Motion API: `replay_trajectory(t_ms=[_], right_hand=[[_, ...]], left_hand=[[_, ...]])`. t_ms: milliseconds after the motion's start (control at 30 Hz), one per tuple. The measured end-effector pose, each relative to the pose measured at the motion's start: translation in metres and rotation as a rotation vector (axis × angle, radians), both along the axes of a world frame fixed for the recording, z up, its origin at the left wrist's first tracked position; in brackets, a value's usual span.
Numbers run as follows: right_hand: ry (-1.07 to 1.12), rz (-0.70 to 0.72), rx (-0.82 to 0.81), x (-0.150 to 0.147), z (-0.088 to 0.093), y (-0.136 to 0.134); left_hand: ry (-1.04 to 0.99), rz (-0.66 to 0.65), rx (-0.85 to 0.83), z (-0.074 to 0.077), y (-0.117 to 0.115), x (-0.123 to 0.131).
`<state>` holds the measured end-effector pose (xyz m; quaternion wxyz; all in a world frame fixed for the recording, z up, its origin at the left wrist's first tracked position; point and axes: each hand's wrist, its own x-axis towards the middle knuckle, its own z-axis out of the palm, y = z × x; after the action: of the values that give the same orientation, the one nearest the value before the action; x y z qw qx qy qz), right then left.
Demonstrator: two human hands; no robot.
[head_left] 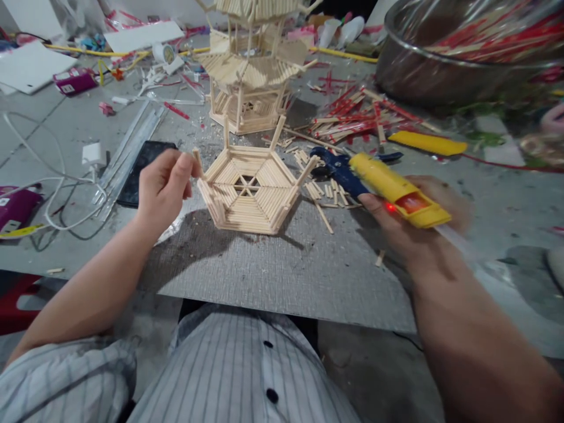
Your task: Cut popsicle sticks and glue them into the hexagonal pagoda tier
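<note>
Two grips closed: left hand pinches a post, seemingly touching the hexagonal frame on the table; right hand encloses a glue gun. We judge post-fixing underway; next needs steadiness.

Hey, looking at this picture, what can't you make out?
All in the head view:
- Stick tower: its top is cut off by the upper edge.
- Metal basin: its right side runs past the right edge.
- Right hand: fingers partly hidden behind the yellow tool and blurred.
- Dark phone: partly covered by the left hand.
- Purple box: its label is too small to read.
</note>
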<state>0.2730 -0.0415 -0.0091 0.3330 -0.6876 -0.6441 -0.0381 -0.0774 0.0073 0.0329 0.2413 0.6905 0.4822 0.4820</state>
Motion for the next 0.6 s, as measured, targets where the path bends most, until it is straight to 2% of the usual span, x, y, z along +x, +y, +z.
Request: replay_trajectory(t_ms=[67, 133, 233, 333, 467, 600], right_hand=[[0.008, -0.082, -0.04, -0.001, 0.001, 0.0], [0.001, -0.106, -0.069, -0.002, 0.001, 0.001], [-0.029, -0.157, -0.062, -0.003, 0.0, 0.002], [-0.019, -0.158, -0.057, -0.004, 0.0, 0.003], [-0.009, -0.109, -0.044, -0.004, 0.003, 0.003], [-0.036, -0.133, -0.055, -0.004, 0.006, 0.001]], left_hand=[[0.002, 0.18, 0.086, -0.008, 0.012, -0.006], [0.098, 0.25, 0.072, -0.014, 0.022, -0.011], [0.326, 0.19, -0.009, -0.017, 0.026, -0.012], [0.463, 0.114, -0.041, -0.015, 0.022, -0.009], [0.504, 0.084, -0.05, -0.013, 0.018, -0.005], [0.505, 0.031, -0.056, -0.012, 0.018, -0.004]])
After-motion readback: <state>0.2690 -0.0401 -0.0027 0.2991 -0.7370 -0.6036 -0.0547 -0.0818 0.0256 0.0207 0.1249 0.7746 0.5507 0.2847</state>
